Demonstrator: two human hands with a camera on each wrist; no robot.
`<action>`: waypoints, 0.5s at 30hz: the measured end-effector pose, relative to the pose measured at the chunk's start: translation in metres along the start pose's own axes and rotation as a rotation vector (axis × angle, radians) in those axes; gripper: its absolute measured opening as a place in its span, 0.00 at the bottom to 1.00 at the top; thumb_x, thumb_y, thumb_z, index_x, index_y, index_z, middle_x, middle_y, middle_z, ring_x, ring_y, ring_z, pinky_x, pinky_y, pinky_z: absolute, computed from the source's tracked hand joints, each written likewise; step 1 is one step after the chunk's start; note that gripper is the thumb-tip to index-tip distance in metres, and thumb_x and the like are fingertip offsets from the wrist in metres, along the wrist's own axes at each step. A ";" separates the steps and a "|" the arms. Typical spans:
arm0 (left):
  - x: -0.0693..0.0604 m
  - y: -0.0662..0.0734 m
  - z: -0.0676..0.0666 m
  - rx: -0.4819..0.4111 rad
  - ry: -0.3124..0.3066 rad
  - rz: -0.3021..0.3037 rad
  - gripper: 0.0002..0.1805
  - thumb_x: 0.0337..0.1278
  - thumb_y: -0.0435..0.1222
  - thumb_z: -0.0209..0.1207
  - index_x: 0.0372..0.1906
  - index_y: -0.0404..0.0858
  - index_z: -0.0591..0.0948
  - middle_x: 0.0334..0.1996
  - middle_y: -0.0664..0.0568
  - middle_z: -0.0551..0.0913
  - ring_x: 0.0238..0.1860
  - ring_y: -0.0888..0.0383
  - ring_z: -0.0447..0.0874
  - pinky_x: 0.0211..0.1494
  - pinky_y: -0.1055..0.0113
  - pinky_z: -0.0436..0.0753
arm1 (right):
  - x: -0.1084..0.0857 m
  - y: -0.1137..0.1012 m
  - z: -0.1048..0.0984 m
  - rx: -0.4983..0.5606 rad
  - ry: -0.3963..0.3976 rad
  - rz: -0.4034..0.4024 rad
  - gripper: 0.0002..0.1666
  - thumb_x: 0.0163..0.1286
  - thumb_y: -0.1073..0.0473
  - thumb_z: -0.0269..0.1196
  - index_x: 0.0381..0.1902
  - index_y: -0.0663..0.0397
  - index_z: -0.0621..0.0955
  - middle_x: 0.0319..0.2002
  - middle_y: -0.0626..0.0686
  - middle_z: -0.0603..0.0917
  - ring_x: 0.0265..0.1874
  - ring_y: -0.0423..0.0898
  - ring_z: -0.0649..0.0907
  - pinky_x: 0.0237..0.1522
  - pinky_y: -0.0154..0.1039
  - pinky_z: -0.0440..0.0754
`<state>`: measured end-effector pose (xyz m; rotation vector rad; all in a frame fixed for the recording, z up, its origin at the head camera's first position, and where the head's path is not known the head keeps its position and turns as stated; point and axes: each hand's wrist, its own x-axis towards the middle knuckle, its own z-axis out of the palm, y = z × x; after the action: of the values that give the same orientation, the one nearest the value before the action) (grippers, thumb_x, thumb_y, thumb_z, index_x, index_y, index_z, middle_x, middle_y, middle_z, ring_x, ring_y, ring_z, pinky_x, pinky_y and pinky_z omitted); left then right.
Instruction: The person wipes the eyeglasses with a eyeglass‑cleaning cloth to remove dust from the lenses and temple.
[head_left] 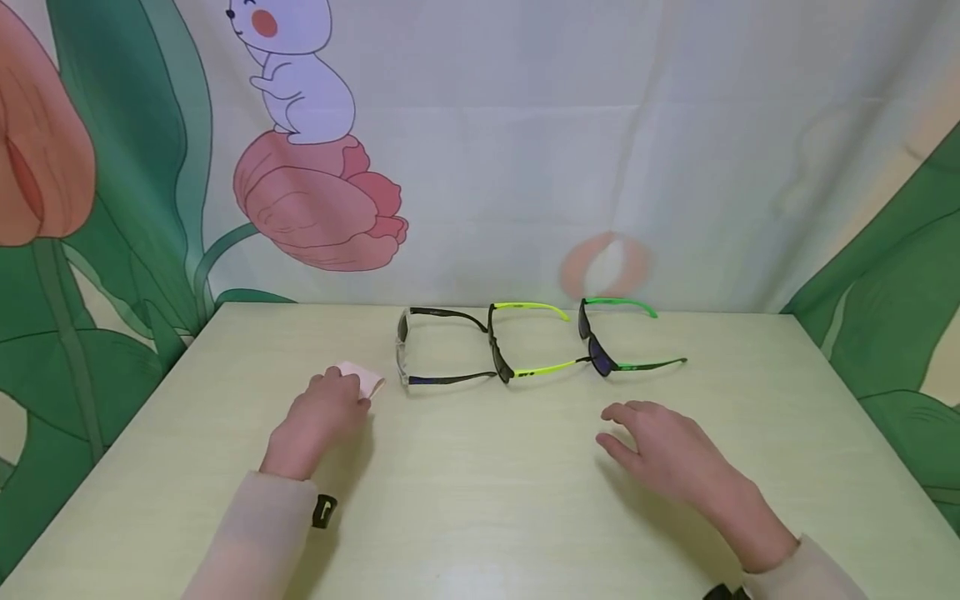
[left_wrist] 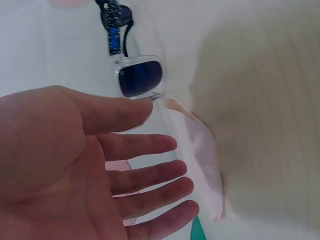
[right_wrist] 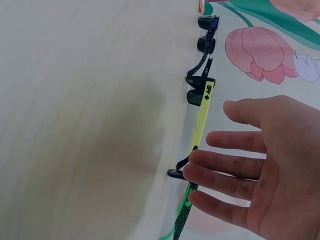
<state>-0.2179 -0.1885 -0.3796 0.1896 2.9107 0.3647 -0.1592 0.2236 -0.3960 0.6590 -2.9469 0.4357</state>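
Observation:
In the head view my left hand [head_left: 318,421] is over a small pale pink cloth [head_left: 365,379] at the left of the table. The left wrist view shows its fingers extended and spread, with the folded cloth [left_wrist: 202,157] just past the fingertips; whether they touch it I cannot tell. My right hand [head_left: 671,454] hovers above the table at the right, fingers loosely extended and holding nothing. Beyond the hands, three sunglasses stand in a row: a clear-framed pair with dark temples [head_left: 450,381], a yellow-templed pair [head_left: 543,369] and a green-templed pair [head_left: 602,354].
The light wood table [head_left: 480,500] ends at a white curtain [head_left: 517,167] printed with flowers and a small animal. The sunglasses lie near that back edge, their temples reaching the neighbouring pair on the right. Black bands [head_left: 324,511] are on the wrists.

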 end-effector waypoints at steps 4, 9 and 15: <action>0.008 -0.006 0.003 -0.001 -0.034 -0.012 0.15 0.72 0.33 0.55 0.48 0.21 0.76 0.42 0.34 0.72 0.40 0.42 0.72 0.42 0.50 0.78 | 0.006 0.002 -0.001 -0.013 -0.006 0.002 0.16 0.73 0.52 0.66 0.51 0.56 0.85 0.45 0.52 0.86 0.45 0.52 0.85 0.40 0.52 0.85; 0.010 -0.007 0.003 0.031 -0.058 0.023 0.12 0.68 0.34 0.58 0.38 0.24 0.78 0.37 0.38 0.73 0.35 0.46 0.72 0.40 0.54 0.78 | 0.014 0.002 -0.006 -0.040 0.020 0.008 0.13 0.72 0.54 0.67 0.46 0.56 0.85 0.39 0.50 0.84 0.38 0.48 0.84 0.34 0.46 0.84; 0.009 0.001 -0.001 -0.004 -0.091 0.028 0.11 0.69 0.34 0.60 0.33 0.31 0.81 0.28 0.45 0.77 0.29 0.51 0.73 0.35 0.60 0.76 | 0.021 0.005 -0.011 -0.047 0.041 0.022 0.14 0.71 0.54 0.68 0.47 0.58 0.85 0.41 0.53 0.85 0.38 0.49 0.85 0.33 0.48 0.85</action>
<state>-0.2266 -0.1869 -0.3798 0.2408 2.8207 0.3565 -0.1801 0.2227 -0.3831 0.6054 -2.9183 0.3759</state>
